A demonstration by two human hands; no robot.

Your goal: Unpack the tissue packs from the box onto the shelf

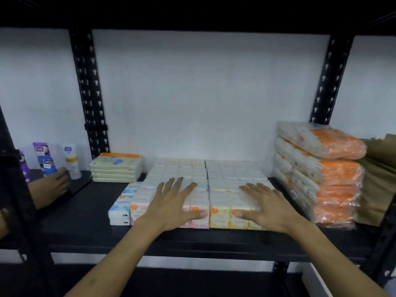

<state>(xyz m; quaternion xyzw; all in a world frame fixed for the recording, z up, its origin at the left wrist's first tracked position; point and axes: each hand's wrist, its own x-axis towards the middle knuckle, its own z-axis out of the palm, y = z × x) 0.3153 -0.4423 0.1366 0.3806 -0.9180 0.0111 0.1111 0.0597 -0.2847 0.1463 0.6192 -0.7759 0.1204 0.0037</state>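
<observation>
Tissue packs (214, 179) lie in a flat block on the black shelf (85, 211), set in tight rows that run from the front edge back toward the white wall. My left hand (173, 202) lies flat on the front left part of the block, fingers straight and spread, thumb down over the front face of a pink pack. My right hand (265, 204) lies flat in the same way on the front right part, thumb over the face of a yellow pack. Neither hand curls round anything.

The front packs carry small orange round marks, but the printing on them is too blurred to read. Just left of the block, touching it, stand a few blue and white packs (121, 206) with a dark patch low on the face; I cannot read that either.

Behind them, at the left post, sits a low stack of pale flat packs (115, 170) with an orange strip on top. Further left stand some tubes (71, 161), white and purple, with small blue labels whose lettering is unreadable.

On the right, clear wrapped bundles (317, 176), white at one end and orange at the other, are piled several high, near the block. Beside them lies brown paper (377, 181). At the far left another hand (53, 185) shows by the tubes.
</observation>
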